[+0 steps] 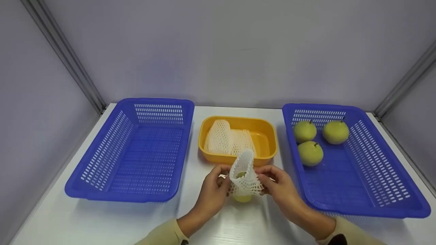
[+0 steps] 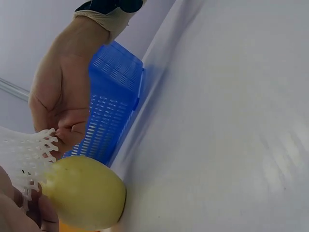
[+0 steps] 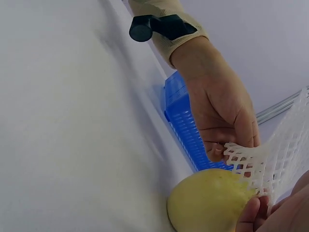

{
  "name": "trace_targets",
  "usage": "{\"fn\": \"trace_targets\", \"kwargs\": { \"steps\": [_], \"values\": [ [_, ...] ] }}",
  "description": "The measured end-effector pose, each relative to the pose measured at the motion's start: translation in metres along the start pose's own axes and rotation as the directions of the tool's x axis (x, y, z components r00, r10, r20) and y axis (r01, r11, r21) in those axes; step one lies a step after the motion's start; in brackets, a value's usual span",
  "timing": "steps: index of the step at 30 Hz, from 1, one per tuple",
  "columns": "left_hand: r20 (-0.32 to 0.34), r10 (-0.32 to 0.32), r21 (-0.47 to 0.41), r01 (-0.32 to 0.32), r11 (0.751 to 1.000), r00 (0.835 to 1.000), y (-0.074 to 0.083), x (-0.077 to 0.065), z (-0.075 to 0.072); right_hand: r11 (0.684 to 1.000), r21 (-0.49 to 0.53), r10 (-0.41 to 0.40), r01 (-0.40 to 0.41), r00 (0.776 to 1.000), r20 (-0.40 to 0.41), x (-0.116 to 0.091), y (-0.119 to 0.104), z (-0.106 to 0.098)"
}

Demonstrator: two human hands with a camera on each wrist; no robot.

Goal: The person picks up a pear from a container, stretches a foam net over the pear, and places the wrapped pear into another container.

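A white foam fruit net (image 1: 246, 180) is stretched between both hands over the top of a yellow-green pear (image 1: 242, 198) that stands on the table. My left hand (image 1: 215, 186) pinches the net's left edge. On the other side, my right hand (image 1: 280, 185) pinches its right edge between thumb and fingers. The net's narrower end sticks up above the fruit. In the left wrist view the pear (image 2: 89, 193) shows bare below the net's rim, and the right wrist view shows the net (image 3: 270, 159) over the pear's upper part.
Behind the hands, a yellow tub (image 1: 262, 143) holds white foam nets (image 1: 219, 137). At left stands a blue basket (image 1: 146, 160) with nothing in it. The blue basket (image 1: 340, 183) at right holds three pears (image 1: 310, 153). A pale wall (image 1: 238, 51) closes off the back.
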State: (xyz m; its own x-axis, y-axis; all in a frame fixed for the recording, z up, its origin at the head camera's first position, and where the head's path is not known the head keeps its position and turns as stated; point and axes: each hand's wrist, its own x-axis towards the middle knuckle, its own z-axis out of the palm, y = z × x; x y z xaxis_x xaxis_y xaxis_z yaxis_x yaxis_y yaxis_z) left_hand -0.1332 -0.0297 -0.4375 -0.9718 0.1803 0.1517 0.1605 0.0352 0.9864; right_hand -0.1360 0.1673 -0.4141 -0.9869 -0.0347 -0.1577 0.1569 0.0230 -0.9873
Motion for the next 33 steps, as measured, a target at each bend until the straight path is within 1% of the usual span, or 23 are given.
{"fn": "trace_targets", "kwargs": {
  "steps": [5,10,13,17,23,25,28,31,33],
  "values": [
    [-0.002,0.045,0.075,-0.045,0.996,0.999,-0.012,0.0,-0.002,1.0,-0.014,0.015,-0.015,1.0,-0.008,0.003,0.014,-0.002],
    [-0.009,0.084,0.145,-0.082,0.986,0.996,-0.021,0.0,-0.003,0.999,-0.037,0.025,-0.025,1.0,0.009,0.006,0.024,-0.005],
    [-0.008,0.075,0.175,-0.073,0.982,0.997,-0.024,-0.001,-0.003,0.997,-0.072,0.012,-0.012,1.0,0.012,0.007,0.029,-0.007],
    [-0.022,0.04,0.198,-0.035,0.98,0.999,-0.028,-0.001,-0.003,0.993,-0.115,-0.011,0.013,1.0,0.019,0.009,0.034,-0.008],
    [-0.04,-0.029,0.186,0.036,0.982,0.999,-0.033,-0.001,-0.002,0.994,-0.108,-0.03,0.035,0.998,0.05,0.01,0.038,-0.009],
    [-0.043,-0.041,0.199,0.049,0.979,0.998,-0.034,-0.001,-0.003,0.993,-0.108,-0.041,0.047,0.997,0.063,0.011,0.04,-0.01],
    [-0.041,-0.031,0.237,0.04,0.971,0.999,-0.034,-0.002,-0.003,0.991,-0.122,-0.054,0.062,0.996,0.068,0.011,0.041,-0.01],
    [-0.035,-0.004,0.278,0.013,0.961,0.999,-0.033,-0.002,-0.004,0.989,-0.131,-0.057,0.062,0.997,0.043,0.01,0.041,-0.009],
    [-0.033,0.001,0.296,0.009,0.955,0.999,-0.03,-0.002,-0.005,0.99,-0.13,-0.058,0.06,0.998,0.022,0.01,0.041,-0.008]
  ]
}}
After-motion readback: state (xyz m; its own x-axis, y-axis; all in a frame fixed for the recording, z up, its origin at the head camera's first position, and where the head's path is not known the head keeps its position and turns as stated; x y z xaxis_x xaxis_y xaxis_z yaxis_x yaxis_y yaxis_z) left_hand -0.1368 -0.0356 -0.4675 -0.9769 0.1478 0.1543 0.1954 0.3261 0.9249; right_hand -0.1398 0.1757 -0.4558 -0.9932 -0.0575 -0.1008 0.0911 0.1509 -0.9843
